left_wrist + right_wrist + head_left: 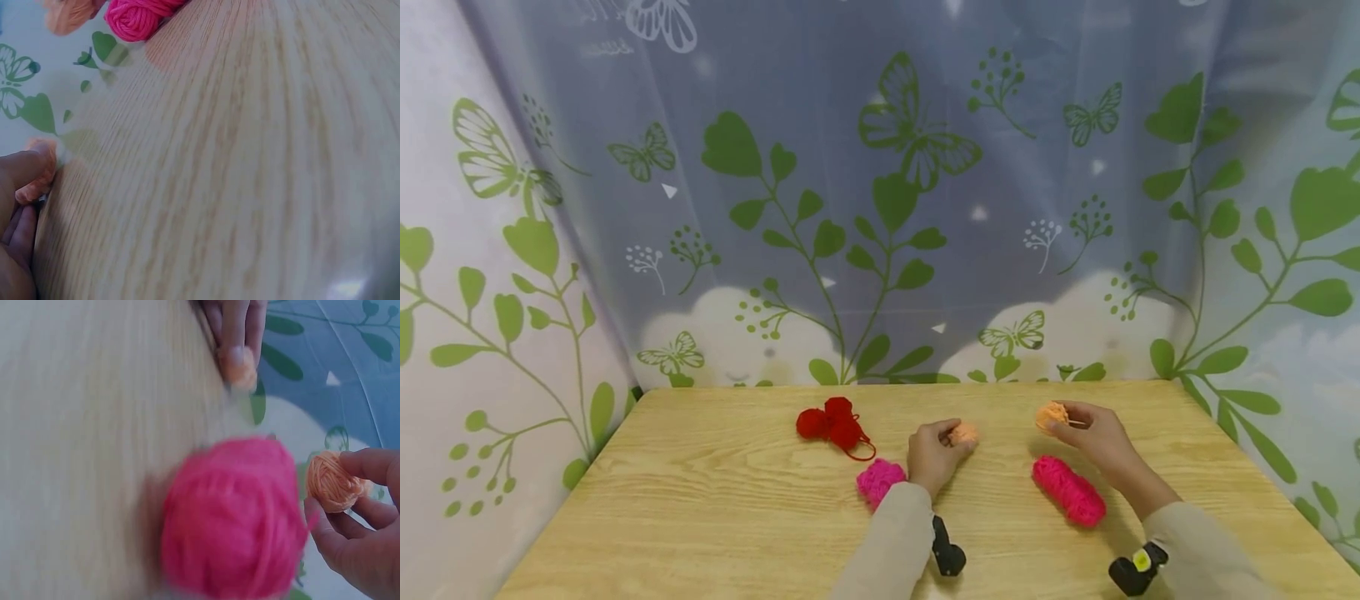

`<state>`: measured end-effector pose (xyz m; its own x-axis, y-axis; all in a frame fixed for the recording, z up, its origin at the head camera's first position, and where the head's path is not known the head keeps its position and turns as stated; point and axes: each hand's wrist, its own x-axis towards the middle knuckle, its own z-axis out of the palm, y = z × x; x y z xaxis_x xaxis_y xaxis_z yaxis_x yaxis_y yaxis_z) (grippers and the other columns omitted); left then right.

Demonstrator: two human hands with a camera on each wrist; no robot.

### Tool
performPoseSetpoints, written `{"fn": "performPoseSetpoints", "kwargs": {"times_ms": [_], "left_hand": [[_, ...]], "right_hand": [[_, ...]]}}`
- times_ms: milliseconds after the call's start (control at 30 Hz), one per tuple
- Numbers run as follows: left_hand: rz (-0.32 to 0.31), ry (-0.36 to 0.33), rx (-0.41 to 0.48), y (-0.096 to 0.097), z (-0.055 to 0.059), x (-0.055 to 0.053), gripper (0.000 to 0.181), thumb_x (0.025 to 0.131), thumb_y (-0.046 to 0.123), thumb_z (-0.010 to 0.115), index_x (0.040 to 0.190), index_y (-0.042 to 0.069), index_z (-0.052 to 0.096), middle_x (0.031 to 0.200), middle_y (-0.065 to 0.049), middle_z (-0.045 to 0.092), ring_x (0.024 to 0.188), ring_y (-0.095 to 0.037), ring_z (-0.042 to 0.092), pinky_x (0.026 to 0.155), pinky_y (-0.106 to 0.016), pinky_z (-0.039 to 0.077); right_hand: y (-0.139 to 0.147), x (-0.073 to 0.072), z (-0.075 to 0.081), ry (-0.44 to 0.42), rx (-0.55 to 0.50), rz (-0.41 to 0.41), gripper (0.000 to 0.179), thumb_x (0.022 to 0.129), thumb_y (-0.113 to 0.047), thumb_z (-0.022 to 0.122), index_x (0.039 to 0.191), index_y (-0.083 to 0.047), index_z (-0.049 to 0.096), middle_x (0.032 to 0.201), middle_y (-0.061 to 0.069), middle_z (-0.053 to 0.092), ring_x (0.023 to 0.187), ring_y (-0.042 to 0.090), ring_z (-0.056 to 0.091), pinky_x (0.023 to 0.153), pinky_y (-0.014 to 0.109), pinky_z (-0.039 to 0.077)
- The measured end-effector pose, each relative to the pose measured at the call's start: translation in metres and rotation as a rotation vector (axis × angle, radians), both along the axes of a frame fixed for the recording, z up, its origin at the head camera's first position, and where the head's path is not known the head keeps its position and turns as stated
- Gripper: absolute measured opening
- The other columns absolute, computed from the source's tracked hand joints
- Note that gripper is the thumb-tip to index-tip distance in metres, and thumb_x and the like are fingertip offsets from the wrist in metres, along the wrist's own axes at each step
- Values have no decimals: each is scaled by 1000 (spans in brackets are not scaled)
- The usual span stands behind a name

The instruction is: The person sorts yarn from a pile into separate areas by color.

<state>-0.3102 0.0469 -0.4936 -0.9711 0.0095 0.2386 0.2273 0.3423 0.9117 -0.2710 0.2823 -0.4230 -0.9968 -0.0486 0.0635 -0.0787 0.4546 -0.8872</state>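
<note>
Sitting on the wooden table (700, 500): a pink skein (1068, 490) just in front of the right hand (1101, 437), a pink ball (878, 480) beside the left wrist, red yarn (833, 425) further left. The right hand is pinching a small orange ball (1051, 415) in its fingertips, above the table. The left hand (934, 454) is gripping a smaller orange ball (962, 433), low at the tabletop. Both are looking light, soft, squashy; a gentle pinch across the middle is probably holding best, since loose strands may be unwinding.
</note>
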Motion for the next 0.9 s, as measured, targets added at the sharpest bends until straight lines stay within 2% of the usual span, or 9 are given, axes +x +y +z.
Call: {"fn": "performPoseSetpoints", "kwargs": {"times_ms": [100, 200, 300, 467, 633, 900], "left_hand": [[2, 4, -5, 0, 0, 1, 38, 77, 16, 81, 112, 5, 72, 99, -5, 73, 89, -12, 67, 73, -22, 54], [6, 8, -15, 0, 2, 2, 38, 77, 15, 81, 112, 5, 72, 99, -5, 73, 88, -13, 67, 73, -22, 54], [6, 10, -22, 0, 3, 3, 37, 77, 15, 81, 112, 5, 72, 100, -6, 73, 89, -13, 67, 73, -22, 54], [4, -5, -25, 0, 4, 2, 37, 78, 16, 81, 112, 6, 72, 101, -6, 73, 89, -13, 67, 73, -23, 54], [-6, -3, -22, -1, 3, 1, 38, 79, 17, 80, 113, 5, 71, 103, -6, 72, 90, -13, 67, 73, -24, 54], [-17, -17, -22, -1, 2, 1, 37, 80, 16, 79, 114, 6, 71, 106, -6, 72, 93, -12, 66, 75, -25, 55]], "right_hand": [[-14, -9, 1, 14, -48, 25, 54, 97, -17, 59, 138, 13, 41, 134, 31, 49, 122, 42, 50, 88, 30, 52], [-28, -17, 3, -7, -87, 43, 53, 97, -15, 58, 139, 11, 40, 135, 31, 48, 124, 42, 48, 94, 39, 51], [-41, -23, 2, -26, -103, 39, 51, 97, -12, 57, 139, 11, 40, 136, 31, 47, 124, 42, 48, 94, 41, 50], [-60, -33, -8, -45, -98, -11, 49, 95, -10, 59, 136, 12, 44, 134, 31, 49, 121, 41, 51, 90, 38, 52], [-72, -41, -20, -65, -75, -71, 48, 93, -10, 61, 133, 12, 47, 131, 30, 52, 118, 39, 53, 91, 40, 51], [-80, -42, -34, -91, -62, -92, 46, 93, -6, 60, 133, 12, 48, 130, 30, 53, 120, 41, 51, 96, 45, 47]]}}
